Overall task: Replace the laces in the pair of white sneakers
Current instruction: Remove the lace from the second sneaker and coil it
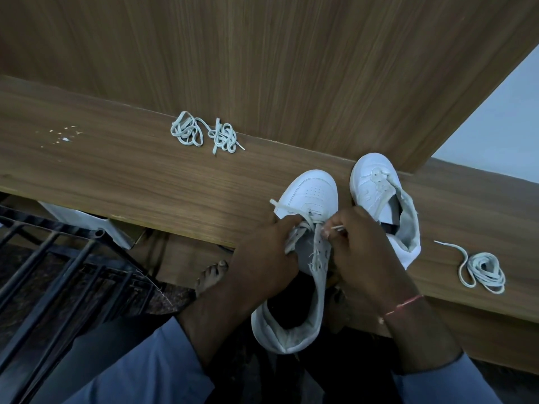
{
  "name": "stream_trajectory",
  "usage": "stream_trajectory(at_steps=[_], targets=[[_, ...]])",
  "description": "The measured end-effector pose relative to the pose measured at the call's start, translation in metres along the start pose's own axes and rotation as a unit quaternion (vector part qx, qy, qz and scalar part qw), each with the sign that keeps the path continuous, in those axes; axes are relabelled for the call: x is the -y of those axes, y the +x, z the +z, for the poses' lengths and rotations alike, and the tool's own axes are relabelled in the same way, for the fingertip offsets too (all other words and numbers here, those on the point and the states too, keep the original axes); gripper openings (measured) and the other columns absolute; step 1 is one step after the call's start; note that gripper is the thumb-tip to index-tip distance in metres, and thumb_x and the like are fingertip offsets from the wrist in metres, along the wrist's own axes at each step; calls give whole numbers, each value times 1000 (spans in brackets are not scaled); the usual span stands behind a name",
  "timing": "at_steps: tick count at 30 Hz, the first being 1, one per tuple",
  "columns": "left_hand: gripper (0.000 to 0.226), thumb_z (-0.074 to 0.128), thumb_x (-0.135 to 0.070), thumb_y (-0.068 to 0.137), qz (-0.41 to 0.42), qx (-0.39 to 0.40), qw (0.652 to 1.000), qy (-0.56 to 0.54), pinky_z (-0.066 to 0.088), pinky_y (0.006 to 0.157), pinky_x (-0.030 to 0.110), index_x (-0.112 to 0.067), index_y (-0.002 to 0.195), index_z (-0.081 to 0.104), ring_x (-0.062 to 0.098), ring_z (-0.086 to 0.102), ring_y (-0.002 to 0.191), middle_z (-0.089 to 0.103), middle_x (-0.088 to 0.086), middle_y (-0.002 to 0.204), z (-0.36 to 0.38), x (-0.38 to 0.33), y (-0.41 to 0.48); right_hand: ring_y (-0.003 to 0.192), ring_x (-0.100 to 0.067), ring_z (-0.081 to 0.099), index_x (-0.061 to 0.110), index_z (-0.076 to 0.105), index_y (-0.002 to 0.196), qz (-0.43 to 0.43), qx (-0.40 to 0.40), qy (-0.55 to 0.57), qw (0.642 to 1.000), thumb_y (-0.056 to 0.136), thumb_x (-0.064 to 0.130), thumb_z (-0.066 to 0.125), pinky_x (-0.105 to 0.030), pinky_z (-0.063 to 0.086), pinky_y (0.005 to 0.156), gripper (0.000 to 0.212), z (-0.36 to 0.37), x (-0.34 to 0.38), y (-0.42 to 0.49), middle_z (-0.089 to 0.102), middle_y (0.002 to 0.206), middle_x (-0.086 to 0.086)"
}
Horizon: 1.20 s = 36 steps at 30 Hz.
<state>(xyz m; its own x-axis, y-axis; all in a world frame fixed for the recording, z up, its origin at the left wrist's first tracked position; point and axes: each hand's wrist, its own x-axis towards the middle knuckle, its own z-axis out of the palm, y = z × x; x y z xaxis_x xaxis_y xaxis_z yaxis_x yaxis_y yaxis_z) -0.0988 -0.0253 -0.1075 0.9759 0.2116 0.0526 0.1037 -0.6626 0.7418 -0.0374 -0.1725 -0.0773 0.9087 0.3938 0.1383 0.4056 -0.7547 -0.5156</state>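
A white sneaker point(309, 193) lies toe-away across the front edge of the wooden ledge point(145, 176), its heel hanging over my lap. My left hand point(262, 252) grips its left eyelet flap and a lace strand point(287, 207) that runs out to the left. My right hand point(358, 240) pinches the lace tip at the right eyelet row. The second white sneaker point(376, 185) stands just to the right, tongue loose, a lace in its lowest eyelets only. Two bundled white laces point(204, 134) lie at the back of the ledge. Another coiled lace point(481, 272) lies at the right.
A wooden panel point(291, 68) rises behind the ledge. A black metal rack point(58, 272) stands on the floor at lower left, with a bare foot point(210, 277) beside it. White specks point(64, 135) mark the ledge's left part.
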Motion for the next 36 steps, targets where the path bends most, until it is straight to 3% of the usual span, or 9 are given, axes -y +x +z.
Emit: stream_trajectory(at_steps=[2, 5, 6, 11, 20, 23, 26, 30, 36], targets=[[59, 56, -9, 76, -2, 3, 1000, -2, 49, 83, 33, -29, 132, 52, 19, 59, 99, 55, -1, 111, -1, -1, 0, 102, -2, 61, 25, 62, 84, 64, -13, 267, 961, 95, 18, 59, -13, 43, 88, 13, -11, 3, 1, 64, 109, 6], [54, 48, -17, 70, -2, -2, 1000, -9, 50, 80, 36, -26, 122, 57, 21, 58, 93, 51, -3, 100, -1, -2, 1, 79, -15, 70, 15, 58, 80, 130, -10, 717, 685, 90, 18, 54, -36, 57, 78, 11, -33, 15, -1, 71, 89, -5], [55, 44, -20, 67, -1, -4, 1000, -8, 50, 79, 37, -25, 120, 58, 21, 58, 90, 51, -3, 98, -1, -2, 1, 59, -12, 63, 14, 58, 79, 139, -17, 727, 672, 91, 17, 54, -32, 57, 62, 12, -38, 19, -1, 67, 76, -3], [57, 41, -22, 66, -7, 3, 1000, -7, 51, 77, 38, -28, 120, 57, 22, 59, 88, 54, -1, 100, -1, -2, 1, 71, 6, 62, 26, 73, 97, 39, 1, 133, 990, 93, 15, 62, -12, 48, 70, 16, -19, 6, -7, 68, 83, 17], [57, 44, -21, 68, -14, 19, 1000, -12, 51, 79, 39, -28, 123, 56, 23, 59, 91, 55, 2, 104, -2, -3, 1, 90, -24, 59, 12, 63, 97, 4, 30, -109, 994, 95, 13, 53, -38, 45, 79, 10, 10, 1, 1, 62, 97, -6], [56, 50, -14, 74, -15, 18, 999, -30, 51, 83, 41, -29, 129, 54, 21, 60, 94, 55, 2, 110, -1, -2, 1, 65, -6, 53, 16, 59, 90, 100, 16, 243, 965, 100, 16, 50, -23, 40, 57, 15, -5, 10, -1, 67, 84, 4], [62, 55, -8, 79, -16, 11, 1000, -21, 50, 88, 38, -30, 137, 49, 20, 60, 100, 54, 2, 118, 1, -2, 1, 49, -9, 40, 13, 54, 84, 158, 13, 621, 768, 100, 14, 45, -17, 31, 39, 19, -32, 18, 0, 67, 74, -4], [64, 55, -9, 79, -13, 9, 1000, -18, 50, 89, 38, -32, 137, 47, 18, 59, 101, 53, 0, 118, 2, -2, 2, 66, -2, 56, 27, 58, 103, 89, 24, 200, 975, 101, 19, 49, -14, 39, 51, 12, -20, 11, -2, 63, 79, 11], [61, 55, -12, 79, -13, 9, 1000, -24, 51, 86, 38, -31, 136, 49, 19, 60, 98, 53, 1, 117, 1, -1, 2, 92, -21, 58, 16, 55, 101, 12, 44, -73, 996, 99, 28, 50, -32, 35, 71, 12, 6, -6, -9, 60, 95, 1]])
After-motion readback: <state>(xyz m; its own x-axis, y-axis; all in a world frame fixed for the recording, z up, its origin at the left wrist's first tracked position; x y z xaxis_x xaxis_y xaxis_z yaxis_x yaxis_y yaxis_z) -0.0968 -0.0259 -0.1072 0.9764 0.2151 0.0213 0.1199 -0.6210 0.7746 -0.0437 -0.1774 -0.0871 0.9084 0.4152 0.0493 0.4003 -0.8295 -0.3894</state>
